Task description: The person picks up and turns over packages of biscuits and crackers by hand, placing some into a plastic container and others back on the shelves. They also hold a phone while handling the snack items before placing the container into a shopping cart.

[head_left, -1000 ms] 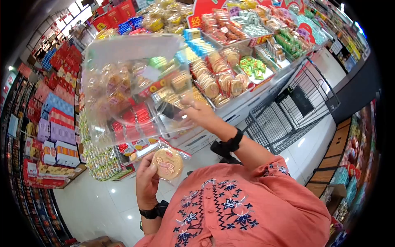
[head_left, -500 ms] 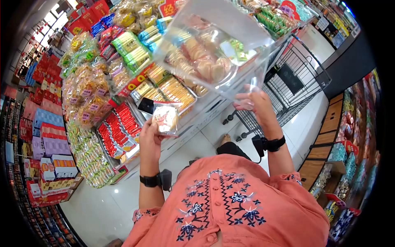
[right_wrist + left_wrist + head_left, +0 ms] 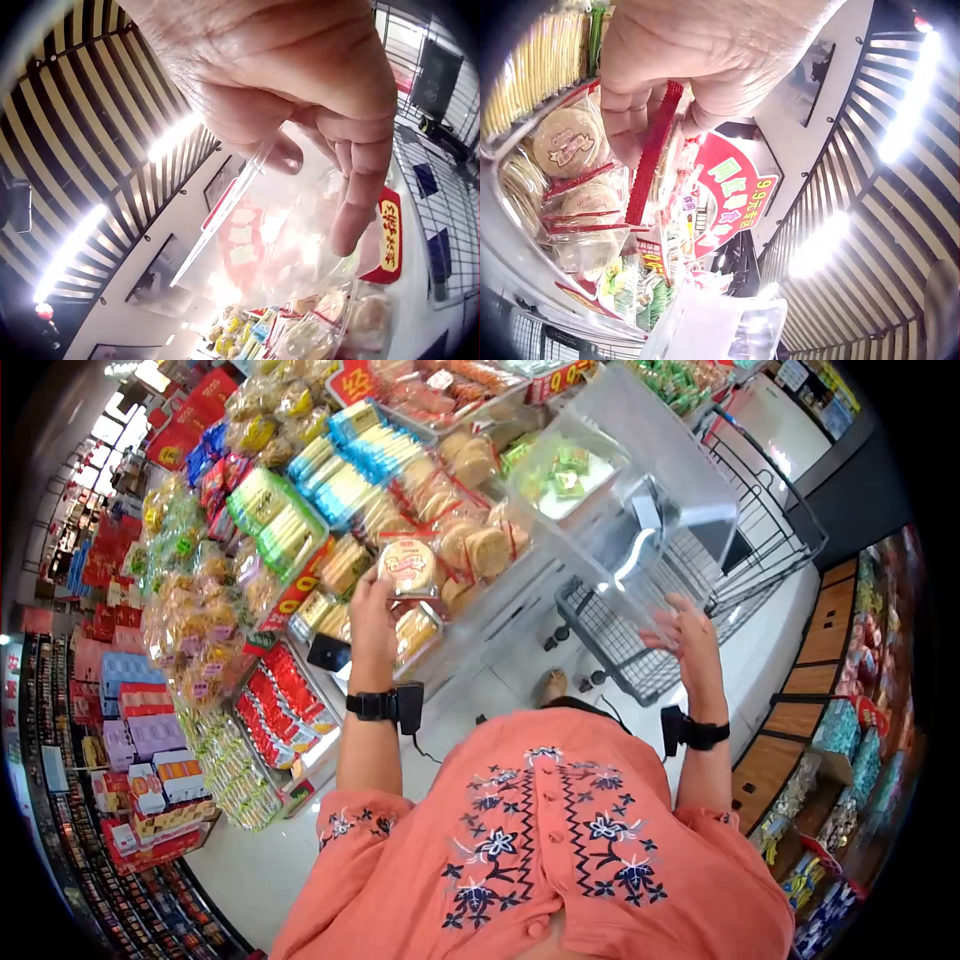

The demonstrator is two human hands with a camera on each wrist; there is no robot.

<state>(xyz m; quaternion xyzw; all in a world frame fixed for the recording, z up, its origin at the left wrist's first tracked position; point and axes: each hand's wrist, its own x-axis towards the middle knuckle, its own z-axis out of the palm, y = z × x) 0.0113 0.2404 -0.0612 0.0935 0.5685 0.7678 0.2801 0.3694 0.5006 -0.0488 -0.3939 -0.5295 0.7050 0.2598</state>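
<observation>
In the head view my left hand pinches a round biscuit in a clear, red-edged packet, held above the display bins. The left wrist view shows that packet edge-on between thumb and fingers. My right hand grips the edge of a large clear plastic bin, tilted over the shopping cart's near side. In the right wrist view the thumb and fingers of the hand hold the bin's thin edge. Similar packed biscuits lie in a display bin just right of the held packet.
A wire shopping cart stands behind and below the clear bin. A black phone-like object lies on the display's near side. Red snack packs fill a tray at the left. Wooden shelving runs along the right.
The clear bin has moved right with my right hand, from over the left snacks to the cart's side. My left hand has risen with the biscuit packet to beside the matching biscuits.
</observation>
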